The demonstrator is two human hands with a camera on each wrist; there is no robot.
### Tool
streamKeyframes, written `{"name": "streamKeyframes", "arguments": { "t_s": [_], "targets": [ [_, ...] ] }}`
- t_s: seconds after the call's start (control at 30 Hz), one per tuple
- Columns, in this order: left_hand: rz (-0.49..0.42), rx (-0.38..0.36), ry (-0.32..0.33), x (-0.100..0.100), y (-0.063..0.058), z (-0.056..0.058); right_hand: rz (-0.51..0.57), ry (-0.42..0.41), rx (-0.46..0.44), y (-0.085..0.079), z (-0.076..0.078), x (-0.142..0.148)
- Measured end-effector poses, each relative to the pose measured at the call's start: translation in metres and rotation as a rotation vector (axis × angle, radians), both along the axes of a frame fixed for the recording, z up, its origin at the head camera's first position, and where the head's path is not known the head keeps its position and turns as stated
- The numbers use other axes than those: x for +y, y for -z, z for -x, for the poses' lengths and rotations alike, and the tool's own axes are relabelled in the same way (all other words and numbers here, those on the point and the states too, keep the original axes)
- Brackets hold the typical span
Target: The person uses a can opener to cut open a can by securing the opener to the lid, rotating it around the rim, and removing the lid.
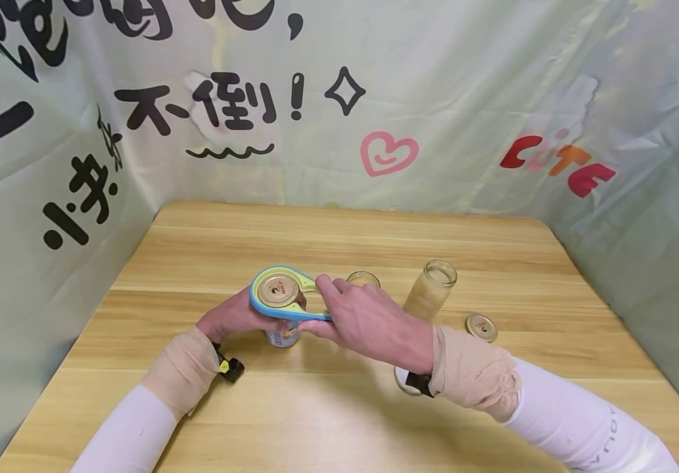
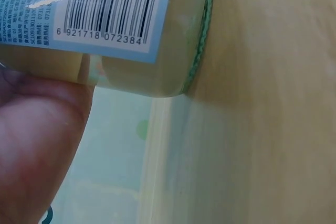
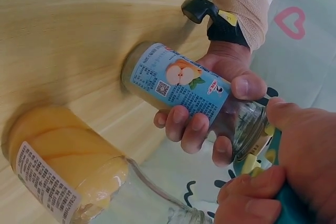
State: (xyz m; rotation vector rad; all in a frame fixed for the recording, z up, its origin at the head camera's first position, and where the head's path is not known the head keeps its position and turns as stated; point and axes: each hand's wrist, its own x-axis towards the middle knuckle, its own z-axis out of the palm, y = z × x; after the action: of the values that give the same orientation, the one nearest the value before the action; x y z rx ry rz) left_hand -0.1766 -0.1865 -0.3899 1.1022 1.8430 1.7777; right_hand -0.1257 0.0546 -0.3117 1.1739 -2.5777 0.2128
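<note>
A glass jar (image 3: 181, 77) with a blue fruit label stands on the table, held around its body by my left hand (image 1: 233, 318). Fingers and thumb wrap the upper part of the label in the right wrist view. The ring of a blue and yellow-green jar opener (image 1: 306, 315) surrounds the jar's gold lid (image 1: 278, 290). My right hand (image 1: 374, 322) grips the opener's handles, thumb on one side and fingers on the other. In the left wrist view the label's barcode (image 2: 107, 17) and the jar's base show close up.
Right of the hands stands a lidless glass jar (image 1: 430, 292). Another open jar (image 1: 364, 278) is mostly hidden behind my right hand. One gold lid (image 1: 482, 326) lies farther right on the wooden table (image 1: 339, 427). A pale round object (image 1: 403, 381) sits partly under the right wrist.
</note>
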Motion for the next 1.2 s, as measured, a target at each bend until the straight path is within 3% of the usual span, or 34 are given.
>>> {"name": "streamKeyframes", "arguments": {
  "t_s": [0.8,1.03,1.2],
  "targets": [
    [-0.024,0.049,0.035,0.001,0.001,0.003,0.050,-0.002,0.001,0.002,0.001,0.003],
    [0.005,-0.013,-0.009,0.001,0.003,0.003,0.069,-0.003,-0.004,-0.006,0.002,0.005],
    [0.055,0.009,-0.050,0.000,0.004,0.004,0.084,0.003,-0.011,-0.012,0.002,0.007]
  ]
}}
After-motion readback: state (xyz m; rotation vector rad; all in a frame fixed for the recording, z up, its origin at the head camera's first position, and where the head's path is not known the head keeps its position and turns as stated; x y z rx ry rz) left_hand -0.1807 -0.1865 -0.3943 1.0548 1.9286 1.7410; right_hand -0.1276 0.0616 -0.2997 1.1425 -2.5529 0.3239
